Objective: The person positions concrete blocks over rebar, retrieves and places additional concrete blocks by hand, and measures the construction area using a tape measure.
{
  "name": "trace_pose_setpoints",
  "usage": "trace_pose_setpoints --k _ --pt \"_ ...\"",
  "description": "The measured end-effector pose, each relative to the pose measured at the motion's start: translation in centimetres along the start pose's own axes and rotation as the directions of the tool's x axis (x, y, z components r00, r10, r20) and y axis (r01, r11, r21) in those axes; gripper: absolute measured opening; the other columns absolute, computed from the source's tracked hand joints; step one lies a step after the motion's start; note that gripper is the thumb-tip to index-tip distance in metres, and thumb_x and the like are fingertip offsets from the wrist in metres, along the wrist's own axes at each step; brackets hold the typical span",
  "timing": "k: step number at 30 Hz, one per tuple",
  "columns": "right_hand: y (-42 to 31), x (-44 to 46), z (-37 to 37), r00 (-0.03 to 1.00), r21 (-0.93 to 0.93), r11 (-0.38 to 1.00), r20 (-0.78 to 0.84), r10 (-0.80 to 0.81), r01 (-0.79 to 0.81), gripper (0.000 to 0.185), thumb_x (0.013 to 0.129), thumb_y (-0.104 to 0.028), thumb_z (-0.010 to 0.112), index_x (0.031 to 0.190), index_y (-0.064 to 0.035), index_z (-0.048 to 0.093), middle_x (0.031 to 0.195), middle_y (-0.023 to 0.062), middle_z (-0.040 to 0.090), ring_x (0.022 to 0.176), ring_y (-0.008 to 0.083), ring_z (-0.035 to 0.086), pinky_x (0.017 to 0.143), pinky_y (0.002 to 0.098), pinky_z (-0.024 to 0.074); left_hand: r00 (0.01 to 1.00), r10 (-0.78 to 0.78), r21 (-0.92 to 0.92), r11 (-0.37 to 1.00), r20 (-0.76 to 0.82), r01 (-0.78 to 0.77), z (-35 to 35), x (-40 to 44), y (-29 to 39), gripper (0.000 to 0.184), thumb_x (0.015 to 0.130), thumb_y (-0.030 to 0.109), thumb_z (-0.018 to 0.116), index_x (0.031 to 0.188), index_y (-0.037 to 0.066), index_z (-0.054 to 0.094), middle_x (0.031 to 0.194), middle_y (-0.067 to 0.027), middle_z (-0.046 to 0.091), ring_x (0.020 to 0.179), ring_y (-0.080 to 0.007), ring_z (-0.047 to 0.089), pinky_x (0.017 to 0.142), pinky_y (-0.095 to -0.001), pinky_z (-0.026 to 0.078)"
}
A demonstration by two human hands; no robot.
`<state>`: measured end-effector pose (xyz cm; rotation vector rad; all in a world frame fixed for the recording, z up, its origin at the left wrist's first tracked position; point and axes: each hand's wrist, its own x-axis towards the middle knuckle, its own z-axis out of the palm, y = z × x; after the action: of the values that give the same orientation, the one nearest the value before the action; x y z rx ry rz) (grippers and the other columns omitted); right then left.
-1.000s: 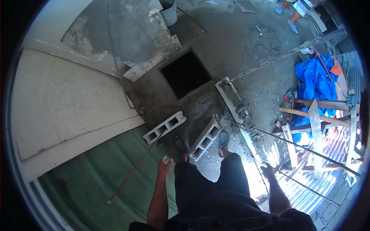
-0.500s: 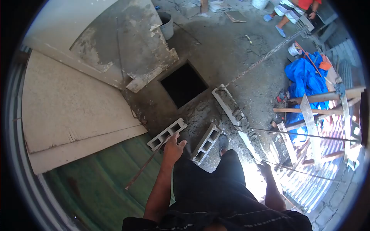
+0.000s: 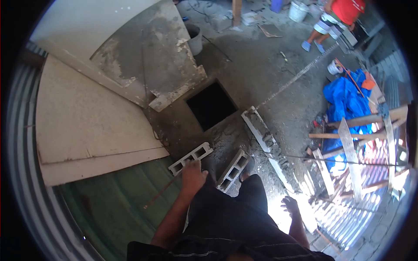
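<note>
My left hand (image 3: 194,175) has its fingers curled, and a thin rusty-brown rod (image 3: 162,192) runs from it down to the left. Behind that hand a grey hollow block (image 3: 201,151) lies with its openings showing, partly covered by the fingers. A second hollow block (image 3: 234,169) sits between the feet, right of the first. My right hand (image 3: 291,206) hangs out to the right, its fingers spread and nothing visible in them. Nearest to it is a bright sunlit strip beside a narrow row of mortar-topped blocks (image 3: 257,128).
A square dark pit (image 3: 211,105) opens in the wet concrete floor ahead. Planks (image 3: 348,150) and a blue tarp (image 3: 342,99) are piled at right. Boards (image 3: 96,117) lean at left above a green sheet (image 3: 117,198). Another person (image 3: 333,24) stands at the far right.
My right hand has moved left and down, away from the thin bar, and its fingers have spread. My left hand's fingers have curled in. The view has tilted slightly; both blocks stay put.
</note>
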<state>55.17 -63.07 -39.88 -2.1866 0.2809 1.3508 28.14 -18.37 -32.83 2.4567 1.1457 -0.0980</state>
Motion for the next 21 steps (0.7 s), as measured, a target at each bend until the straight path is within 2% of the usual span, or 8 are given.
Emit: trace_pose_setpoints --k 1,3,6,9,12,14,19,21 --pt "-1.6 0.3 -0.6 0.999 -0.018 0.999 0.01 -0.032 0.032 0.059 0.085 -0.026 0.064 0.134 0.0019 0.046 0.109 0.014 0.065 0.086 0.0234 0.068 0.066 0.0358 0.0521 1.0 -0.026 0.014 1.0 -0.015 0.026 -0.6 0.5 0.1 0.05 0.076 0.03 0.071 0.112 -0.001 0.056 0.107 -0.0216 0.061 0.11 -0.0393 0.052 0.093 -0.0464 0.042" --pt "-3.2 2.0 -2.0 0.996 -0.068 0.996 0.06 -0.059 0.063 0.058 0.085 -0.027 0.064 0.133 0.0016 0.047 0.11 0.0145 0.065 0.087 0.0232 0.068 0.066 0.036 0.0524 0.985 -0.164 0.365 0.915 -0.056 0.173 -1.4 0.6 0.2 0.043 0.075 0.027 0.068 0.108 0.001 0.058 0.105 -0.0197 0.061 0.108 -0.0351 0.056 0.087 -0.0459 0.046" --pt "-6.1 3.8 -4.2 0.982 -0.109 0.984 0.148 -0.121 0.138 0.054 0.087 -0.026 0.062 0.132 0.0007 0.048 0.111 0.0145 0.065 0.089 0.0234 0.068 0.066 0.0348 0.0532 0.912 -0.409 0.495 0.798 0.026 0.343 -0.5 1.6 -1.2 0.029 0.075 0.022 0.064 0.096 0.003 0.065 0.096 -0.0165 0.066 0.096 -0.0314 0.064 0.073 -0.0453 0.051" --pt "-7.9 5.4 -6.5 0.95 -0.146 0.965 0.258 -0.173 0.216 0.051 0.089 -0.026 0.061 0.131 0.0006 0.048 0.112 0.0142 0.064 0.09 0.0239 0.067 0.065 0.0336 0.054 0.897 -0.396 0.515 0.82 0.198 0.248 1.7 1.5 -4.5 0.018 0.076 0.018 0.06 0.085 0.006 0.071 0.086 -0.0134 0.069 0.081 -0.0304 0.069 0.062 -0.0449 0.054" --pt "-10.6 6.0 -8.4 0.911 -0.179 0.937 0.345 -0.226 0.301 0.054 0.091 -0.03 0.061 0.132 0.0017 0.047 0.114 0.0138 0.064 0.094 0.0234 0.067 0.068 0.0341 0.0533 0.867 -0.475 0.538 0.774 0.148 0.332 4.4 0.7 -7.6 0.017 0.077 0.018 0.059 0.082 0.01 0.074 0.084 -0.0117 0.071 0.078 -0.0304 0.07 0.061 -0.0431 0.056" --pt "-12.3 6.1 -9.0 0.881 -0.193 0.894 0.345 -0.324 0.405 0.053 0.091 -0.029 0.06 0.132 0.0017 0.048 0.113 0.0134 0.065 0.094 0.0222 0.066 0.07 0.0337 0.0521 0.836 -0.524 0.542 0.755 0.159 0.37 4.5 0.5 -8.0 0.018 0.078 0.018 0.059 0.085 0.011 0.074 0.088 -0.012 0.071 0.081 -0.0308 0.07 0.064 -0.0431 0.056" --pt "-15.4 6.7 -8.8 0.855 -0.068 0.903 0.358 -0.375 0.424 0.045 0.091 -0.019 0.059 0.129 0.0034 0.051 0.106 0.0139 0.066 0.086 0.0162 0.064 0.073 0.0282 0.0476 0.782 -0.608 0.538 0.708 0.137 0.456 4.0 0.8 -7.2 0.018 0.078 0.017 0.059 0.086 0.012 0.075 0.093 -0.0133 0.071 0.086 -0.0314 0.07 0.068 -0.0434 0.056" --pt "-15.3 8.1 -8.8 0.836 -0.102 0.885 0.391 -0.384 0.454 0.046 0.091 -0.023 0.059 0.129 0.002 0.052 0.107 0.012 0.066 0.088 0.0174 0.065 0.071 0.0298 0.0489 0.761 -0.622 0.545 0.709 0.184 0.448 3.8 1.3 -6.7 0.02 0.079 0.017 0.057 0.088 0.011 0.074 0.095 -0.0144 0.071 0.088 -0.032 0.069 0.07 -0.0446 0.056"
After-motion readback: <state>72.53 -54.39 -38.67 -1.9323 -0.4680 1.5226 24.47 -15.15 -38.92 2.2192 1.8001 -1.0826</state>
